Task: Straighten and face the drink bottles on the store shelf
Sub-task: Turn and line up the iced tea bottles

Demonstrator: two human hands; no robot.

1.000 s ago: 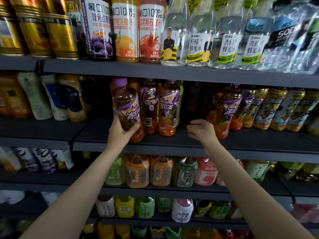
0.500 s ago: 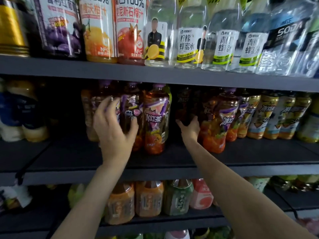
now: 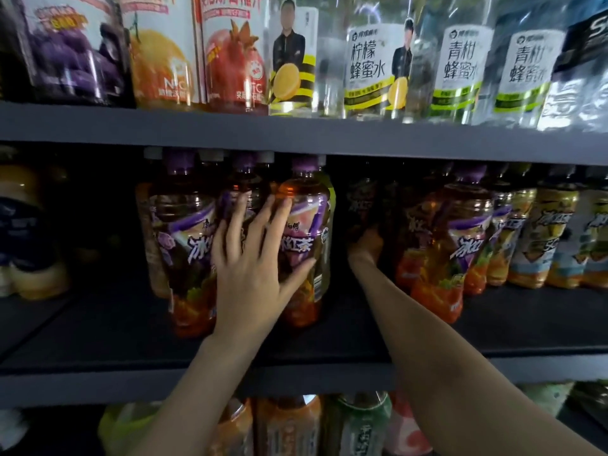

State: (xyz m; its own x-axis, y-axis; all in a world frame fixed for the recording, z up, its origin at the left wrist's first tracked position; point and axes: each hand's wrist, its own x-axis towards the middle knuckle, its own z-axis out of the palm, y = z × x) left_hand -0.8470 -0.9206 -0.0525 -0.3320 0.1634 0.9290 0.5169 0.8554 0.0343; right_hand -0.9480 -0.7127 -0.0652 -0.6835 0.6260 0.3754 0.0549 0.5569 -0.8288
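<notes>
- Left hand (image 3: 253, 268): fingers spread wide and nearly straight, laid flat on the front tea bottles (image 3: 304, 245) on the middle shelf (image 3: 98, 327), thumb against the right bottle's label.
- Right hand (image 3: 367, 246): reaches into the dark gap just right of those bottles; its fingers are hidden, so grip cannot be told.
- More tea bottles (image 3: 460, 248) stand right of that gap.

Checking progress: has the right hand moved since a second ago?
Yes. The right hand has gone from the shelf edge deeper between the bottles.
</notes>
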